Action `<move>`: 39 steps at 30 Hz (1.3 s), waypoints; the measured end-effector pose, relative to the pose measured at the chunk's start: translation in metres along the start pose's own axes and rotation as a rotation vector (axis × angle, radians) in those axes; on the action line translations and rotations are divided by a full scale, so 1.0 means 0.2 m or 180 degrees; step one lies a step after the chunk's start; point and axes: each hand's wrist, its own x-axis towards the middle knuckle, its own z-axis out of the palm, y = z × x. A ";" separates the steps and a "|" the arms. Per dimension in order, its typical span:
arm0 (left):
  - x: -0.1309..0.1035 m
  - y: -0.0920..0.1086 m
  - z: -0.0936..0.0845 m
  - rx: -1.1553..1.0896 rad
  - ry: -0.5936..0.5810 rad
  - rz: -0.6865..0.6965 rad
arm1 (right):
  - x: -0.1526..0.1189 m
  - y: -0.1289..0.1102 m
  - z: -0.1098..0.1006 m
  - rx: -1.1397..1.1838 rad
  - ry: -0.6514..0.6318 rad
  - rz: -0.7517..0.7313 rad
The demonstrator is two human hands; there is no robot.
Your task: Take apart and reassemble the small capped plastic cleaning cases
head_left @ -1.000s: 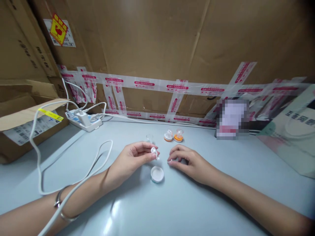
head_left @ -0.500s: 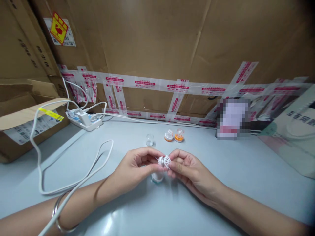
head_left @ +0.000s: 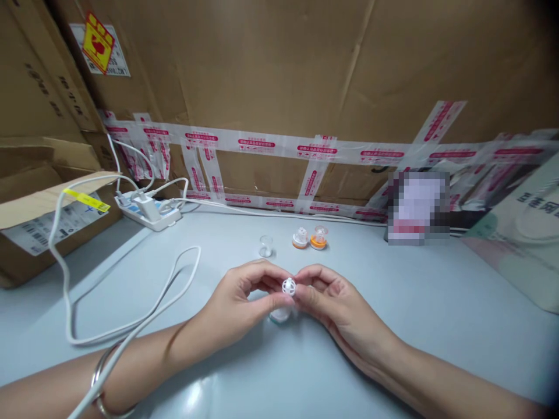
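Between the fingertips of both hands is a small white plastic cage-like piece [head_left: 289,286], its round spoked face turned toward me. My left hand [head_left: 255,289] pinches it from the left, thumb below and fingers above. From the right, my right hand [head_left: 325,294] pinches the same piece. Below them on the table, partly hidden by the left fingers, stands a white part with a teal base [head_left: 280,315]. Beyond the hands are a clear little cup [head_left: 266,247], a white piece with an orange base [head_left: 300,238] and an orange piece with a clear top [head_left: 319,238].
A white cable [head_left: 67,279] loops over the left of the table [head_left: 218,372] and crosses my left forearm. A power strip [head_left: 152,218] lies by an opened carton [head_left: 65,233]. Behind stands a large taped cardboard box [head_left: 262,75]. A blurred-out phone-like object [head_left: 417,209] leans at right.
The white piece has turned: two parts showed side by side before, and now one spoked round face shows. My hands have come slightly closer together.
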 end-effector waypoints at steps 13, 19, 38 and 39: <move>-0.02 0.00 -0.01 0.1075 0.0265 0.0804 | 0.00 0.02 0.00 -0.0637 0.0084 -0.0649; -0.04 -0.02 0.00 0.1320 0.0370 0.1064 | 0.01 0.03 0.00 -0.0678 0.0080 -0.0802; -0.02 -0.02 -0.01 0.1430 0.0302 0.1054 | 0.01 0.03 -0.01 -0.0667 0.0012 -0.0441; -0.02 -0.02 -0.01 0.1414 0.0309 0.1029 | 0.01 0.03 -0.01 -0.0638 0.0030 -0.0416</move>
